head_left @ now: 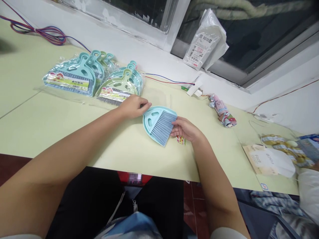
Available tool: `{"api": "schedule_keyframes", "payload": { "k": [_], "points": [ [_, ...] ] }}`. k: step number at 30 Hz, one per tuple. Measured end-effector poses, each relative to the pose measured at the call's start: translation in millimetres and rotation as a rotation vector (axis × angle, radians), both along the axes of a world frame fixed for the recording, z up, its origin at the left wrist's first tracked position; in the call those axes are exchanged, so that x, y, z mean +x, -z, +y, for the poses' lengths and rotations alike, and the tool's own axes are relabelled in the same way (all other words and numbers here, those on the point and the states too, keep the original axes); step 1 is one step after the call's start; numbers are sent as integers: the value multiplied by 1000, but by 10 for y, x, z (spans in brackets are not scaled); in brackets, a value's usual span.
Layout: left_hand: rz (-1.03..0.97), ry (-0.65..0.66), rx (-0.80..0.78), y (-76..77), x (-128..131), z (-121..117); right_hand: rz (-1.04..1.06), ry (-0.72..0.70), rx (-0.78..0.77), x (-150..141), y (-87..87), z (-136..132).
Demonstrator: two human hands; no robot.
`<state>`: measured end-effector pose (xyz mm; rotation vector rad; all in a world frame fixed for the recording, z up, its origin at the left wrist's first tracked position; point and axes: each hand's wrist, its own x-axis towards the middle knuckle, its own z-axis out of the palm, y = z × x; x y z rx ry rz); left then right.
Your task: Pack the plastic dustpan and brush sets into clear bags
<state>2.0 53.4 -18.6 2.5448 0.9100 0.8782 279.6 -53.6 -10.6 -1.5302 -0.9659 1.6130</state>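
A light blue dustpan lies tilted over the table, its handle end toward my left hand. A matching hand brush with grey-blue bristles is nested in it. My left hand is closed round the handle end, which its fingers mostly hide. My right hand grips the bristle edge, with the thumb on the near face and the other fingers curled beside it. A small colourful printed card shows just below my right fingers; whether they touch it I cannot tell.
Several wrapped dustpan sets lie at the back left. Coiled red and blue cable is behind them. A plastic bag hangs by the window. A folded umbrella-like bundle and a paper packet lie right, near another person's sleeve.
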Motion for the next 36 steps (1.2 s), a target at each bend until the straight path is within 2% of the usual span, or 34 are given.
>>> {"api": "schedule_keyframes", "payload": {
  "k": [4, 8, 10, 12, 14, 16, 17, 19, 22, 24, 32, 36],
  "points": [
    [21, 64, -39, -24, -12, -11, -120, 25, 32, -14, -71, -32],
    [72, 118, -81, -30, -20, 6, -194, -55, 18, 9, -119, -59],
    [107, 126, -85, -37, -31, 10, -304, -73, 43, 13, -128, -85],
    [137, 127, -86, -50, -45, 8, -517, -64, 200, -17, -132, -126],
    [156, 132, -89, -64, -52, -1, -777, -12, 475, -107, -133, -181],
    [165, 138, -89, -75, -43, -18, -944, 31, 740, -259, -126, -242],
    [171, 141, -88, -78, -31, -31, -966, 7, 828, -352, -116, -271],
    [186, 138, -92, -82, 6, -67, -957, -136, 919, -539, -77, -320],
    [221, 133, -100, -79, 76, -133, -1004, -358, 926, -745, 8, -358],
    [246, 148, -122, -75, 110, -165, -1042, -412, 890, -806, 55, -364],
    [202, 185, -238, -6, 109, -136, -1025, -280, 722, -824, 117, -367],
    [204, 248, -179, 47, 147, -180, -1031, -218, 724, -824, 178, -347]
  ]
}}
